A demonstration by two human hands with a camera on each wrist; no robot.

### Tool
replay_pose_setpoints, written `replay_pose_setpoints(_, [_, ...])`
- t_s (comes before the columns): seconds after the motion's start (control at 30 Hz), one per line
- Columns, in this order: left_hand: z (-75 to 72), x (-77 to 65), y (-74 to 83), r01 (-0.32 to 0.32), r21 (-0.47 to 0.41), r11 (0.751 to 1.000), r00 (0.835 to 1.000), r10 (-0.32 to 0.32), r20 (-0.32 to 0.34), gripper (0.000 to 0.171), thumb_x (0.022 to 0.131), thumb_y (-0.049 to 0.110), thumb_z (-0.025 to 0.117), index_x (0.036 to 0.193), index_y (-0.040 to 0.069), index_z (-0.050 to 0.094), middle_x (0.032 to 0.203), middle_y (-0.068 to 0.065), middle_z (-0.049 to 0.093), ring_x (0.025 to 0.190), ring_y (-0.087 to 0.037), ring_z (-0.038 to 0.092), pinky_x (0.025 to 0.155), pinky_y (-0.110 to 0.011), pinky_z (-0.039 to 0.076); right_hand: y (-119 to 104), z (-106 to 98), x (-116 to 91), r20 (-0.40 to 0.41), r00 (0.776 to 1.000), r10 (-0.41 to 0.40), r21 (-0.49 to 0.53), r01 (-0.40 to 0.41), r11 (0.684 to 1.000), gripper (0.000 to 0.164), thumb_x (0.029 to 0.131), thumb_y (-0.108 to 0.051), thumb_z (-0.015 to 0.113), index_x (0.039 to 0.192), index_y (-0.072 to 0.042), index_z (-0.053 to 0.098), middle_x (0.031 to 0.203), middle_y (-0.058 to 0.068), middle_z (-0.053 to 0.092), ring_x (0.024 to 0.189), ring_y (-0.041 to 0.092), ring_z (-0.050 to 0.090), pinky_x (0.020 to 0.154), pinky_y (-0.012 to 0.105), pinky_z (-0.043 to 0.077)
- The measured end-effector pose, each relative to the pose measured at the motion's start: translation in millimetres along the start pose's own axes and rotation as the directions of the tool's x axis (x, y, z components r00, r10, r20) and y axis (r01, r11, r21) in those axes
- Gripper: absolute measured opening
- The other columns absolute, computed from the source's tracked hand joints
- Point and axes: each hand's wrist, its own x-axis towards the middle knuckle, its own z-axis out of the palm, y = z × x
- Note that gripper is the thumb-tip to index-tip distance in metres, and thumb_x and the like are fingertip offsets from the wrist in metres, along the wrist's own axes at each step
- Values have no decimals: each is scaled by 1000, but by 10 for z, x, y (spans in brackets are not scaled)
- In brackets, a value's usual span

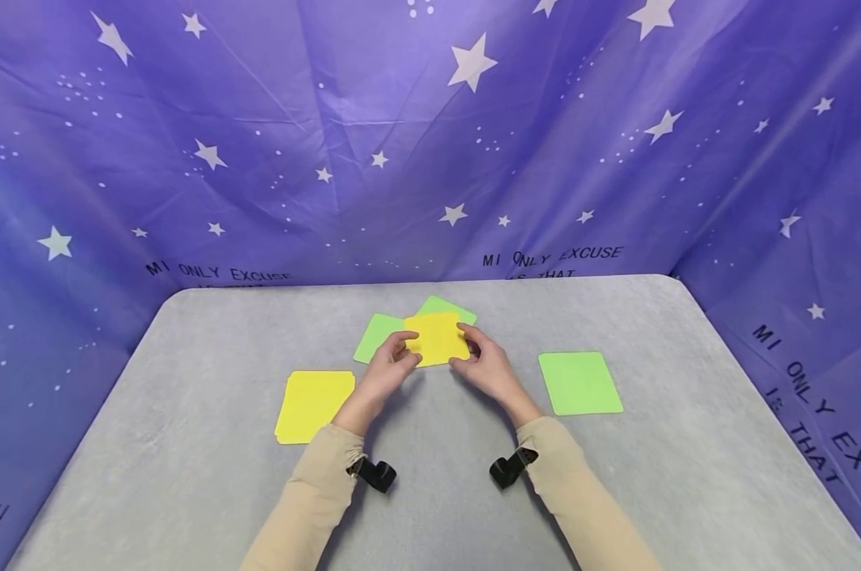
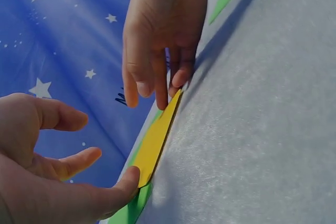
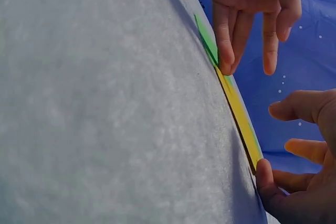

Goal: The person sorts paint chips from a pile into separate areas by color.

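A yellow square card (image 1: 436,339) lies over two green cards, one (image 1: 377,337) sticking out to its left and the other (image 1: 446,308) behind it. My left hand (image 1: 388,366) is at its left side, thumb touching the near corner, the other fingers spread apart. On the opposite side, my right hand (image 1: 489,365) touches the right edge with its thumb, fingers loosely bent. Both wrist views show the yellow card (image 2: 158,140) almost edge-on, low against the table, with the fingers raised off it. Neither hand visibly grips the card.
A stack of yellow cards (image 1: 316,406) sits to the left on the grey table (image 1: 445,507). One green square (image 1: 580,383) lies to the right. A purple star-patterned cloth (image 1: 373,206) hangs behind and at both sides. Each wrist wears a black camera (image 1: 377,475).
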Motion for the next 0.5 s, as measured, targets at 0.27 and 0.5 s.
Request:
replay_pose_setpoints(0.27, [-16,-7,-59,13,-163,987,1000,-14,-5,47,87,-5,53,133,-8,44,143,-29,35,117,-33,47,91,-31,46,29,4,-41,-10,1000,8,24,-8,1000,58,80,-3,72,133,4,53,120,20,57,93,28,51,78,35,42])
replay_pose_setpoints(0.5, [2,-38,-136,38,-234,971,999,-30,37,50,80,-13,58,129,-7,51,98,-13,53,78,-13,47,68,-23,42,52,11,-79,5,995,96,217,-95,972,51,83,-3,70,132,2,55,114,18,57,84,19,45,71,26,38])
